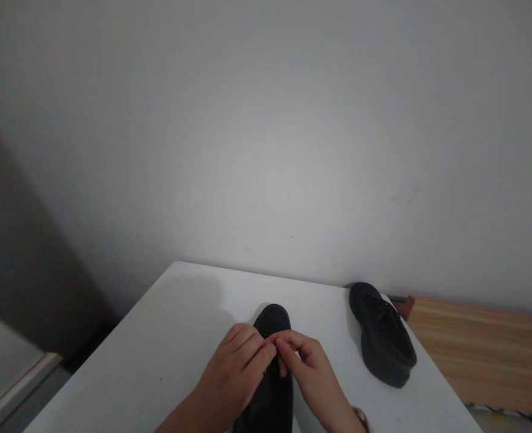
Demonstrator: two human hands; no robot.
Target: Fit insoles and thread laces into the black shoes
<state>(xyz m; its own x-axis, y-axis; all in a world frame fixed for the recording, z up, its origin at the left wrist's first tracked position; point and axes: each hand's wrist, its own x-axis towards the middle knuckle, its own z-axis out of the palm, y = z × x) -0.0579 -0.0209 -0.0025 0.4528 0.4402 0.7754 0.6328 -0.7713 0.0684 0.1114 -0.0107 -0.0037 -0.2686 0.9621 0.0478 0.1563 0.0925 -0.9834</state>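
A black shoe (272,397) lies in front of me on the white table, its toe pointing to the wall. My left hand (236,364) is over the middle of this shoe, fingers curled and closed. My right hand (309,361) meets it there from the other side, thumb and fingertips pinched together. Both sets of fingertips touch or nearly touch over the lacing area. Whatever they pinch is hidden by the fingers; no lace shows clearly between them. A second black shoe (383,337), with laces tied across its top, rests at the table's right edge.
The white table (176,319) stands against a grey wall (266,150). Beyond its right edge is a wooden board (482,355). At the lower left, a pale ledge (20,391) sits beside a dark gap.
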